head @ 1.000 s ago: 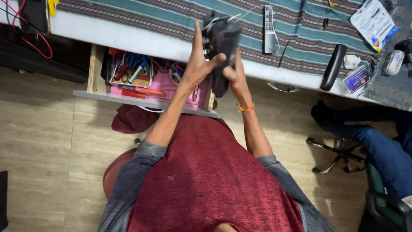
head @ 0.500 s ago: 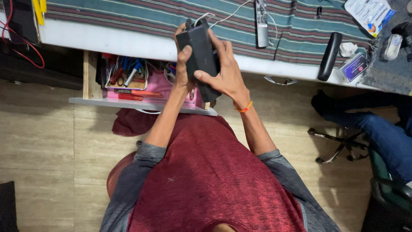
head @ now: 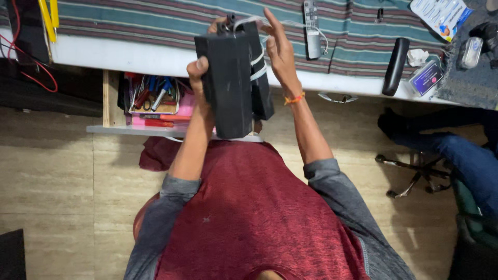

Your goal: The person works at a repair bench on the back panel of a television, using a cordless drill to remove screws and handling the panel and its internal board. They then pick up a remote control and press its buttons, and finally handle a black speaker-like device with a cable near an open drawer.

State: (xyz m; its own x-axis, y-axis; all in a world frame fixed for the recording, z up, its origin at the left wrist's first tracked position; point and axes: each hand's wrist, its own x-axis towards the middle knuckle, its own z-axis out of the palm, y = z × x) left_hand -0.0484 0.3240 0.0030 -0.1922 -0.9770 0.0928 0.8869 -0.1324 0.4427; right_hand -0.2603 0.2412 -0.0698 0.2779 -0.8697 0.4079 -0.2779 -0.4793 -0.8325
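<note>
Tiled beige floor below, a table with a striped cloth (head: 155, 21) across the top of the frame. At upper centre, the left hand (head: 199, 78) is closed around the left edge of a black box-shaped device (head: 228, 78), thumb on its front face. The right hand (head: 277, 49) is open, fingers spread and straight, palm against the device's right side, where white cables (head: 258, 65) wrap it. The device is held upright in the air above the lap, in front of the table edge.

Compared with half a second ago, the device is raised nearer the camera and looks larger; the right hand has moved off its front to the side.

Beneath the table at left, an open drawer (head: 155, 101) holds tools. A grey remote (head: 311, 28) and a black oblong case (head: 396, 66) lie on the cloth at upper right. Another person's leg in jeans (head: 456, 155) is at the right edge.
</note>
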